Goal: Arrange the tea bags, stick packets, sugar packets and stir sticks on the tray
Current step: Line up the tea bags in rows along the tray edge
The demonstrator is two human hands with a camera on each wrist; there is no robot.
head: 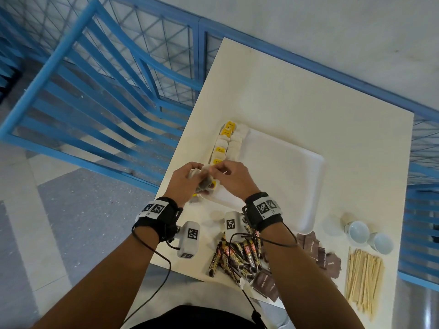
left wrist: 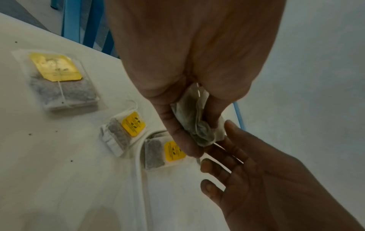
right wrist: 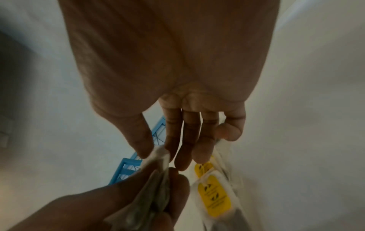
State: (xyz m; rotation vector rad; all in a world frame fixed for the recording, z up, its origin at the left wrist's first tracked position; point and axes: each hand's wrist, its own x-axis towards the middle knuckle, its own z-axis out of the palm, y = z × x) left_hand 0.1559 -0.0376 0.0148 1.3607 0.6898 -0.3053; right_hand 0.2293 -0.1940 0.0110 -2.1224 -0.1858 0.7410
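Note:
A white tray (head: 285, 167) lies mid-table with a row of yellow-tagged tea bags (head: 225, 143) along its left edge. Over the tray's near-left corner my left hand (head: 202, 179) grips a crumpled bunch of tea bags (head: 204, 184), seen close up in the left wrist view as tea bags (left wrist: 189, 112) held in the left hand (left wrist: 197, 132). My right hand (head: 215, 169) meets it from the right; in the right wrist view the right hand (right wrist: 158, 150) pinches the top corner of one tea bag (right wrist: 160, 157) between thumb and forefinger.
Loose tea bags (left wrist: 59, 81) lie on the table left of the tray. Near the front edge are a heap of stick packets (head: 237, 255), brown sugar packets (head: 311, 245), stir sticks (head: 363, 279) and two cups (head: 358, 231). A blue slatted chair (head: 95, 91) stands left.

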